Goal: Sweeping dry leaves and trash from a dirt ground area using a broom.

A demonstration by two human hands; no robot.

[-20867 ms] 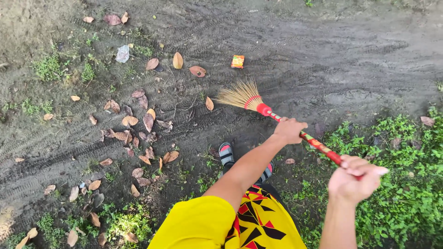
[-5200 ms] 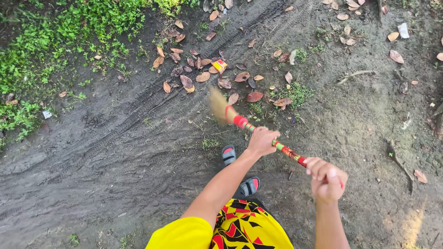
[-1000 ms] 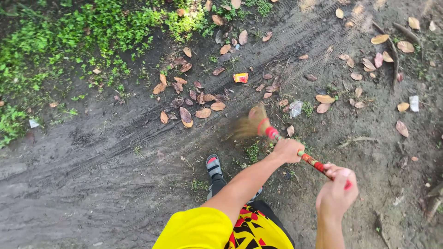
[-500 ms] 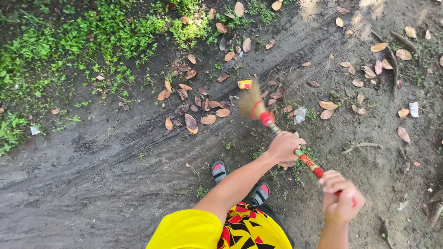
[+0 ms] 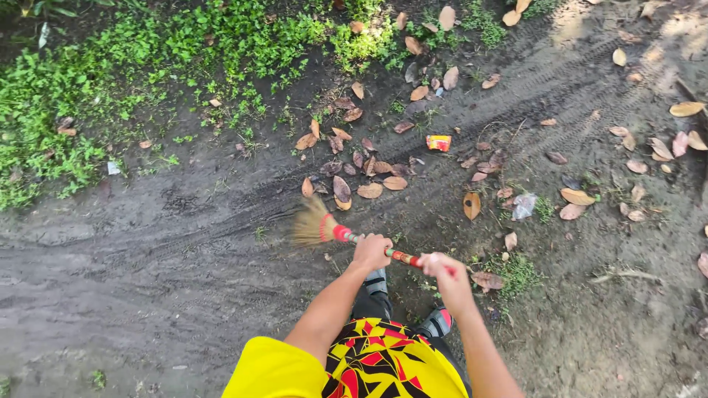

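I hold a short straw broom (image 5: 313, 224) with a red and green wrapped handle. My left hand (image 5: 372, 252) grips the handle just behind the bristles. My right hand (image 5: 440, 268) grips the far end of the handle. The bristle head hangs low over damp dark earth, left of my feet. A cluster of dry brown leaves (image 5: 369, 168) lies just beyond the bristles. A small orange wrapper (image 5: 438, 142) lies among them.
Green ground plants (image 5: 147, 81) cover the upper left. More dry leaves (image 5: 649, 147) are scattered at the right, with a crumpled clear wrapper (image 5: 523, 206) and a stick (image 5: 627, 276). Tyre tracks cross the mud. My sandalled feet (image 5: 435, 323) stand below the broom.
The broom head has swung from the leaf cluster down and left over the bare mud. My hands came closer together on the handle.
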